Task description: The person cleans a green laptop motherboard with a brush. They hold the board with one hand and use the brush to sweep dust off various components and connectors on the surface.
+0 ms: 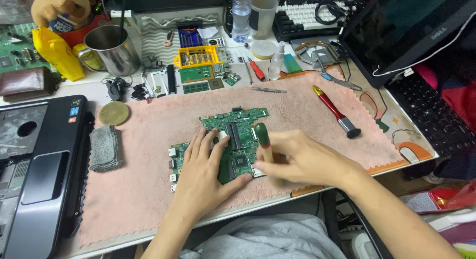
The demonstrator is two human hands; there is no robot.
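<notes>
Head view, left hand (206,172) pressing circuit board (233,140), right hand (302,160) gripping brush (264,145)

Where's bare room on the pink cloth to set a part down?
Free: the cloth below the grey pad, left of the left hand; also between the circuit board and red brush. Crowded: the back edge around the yellow bit case.
</notes>
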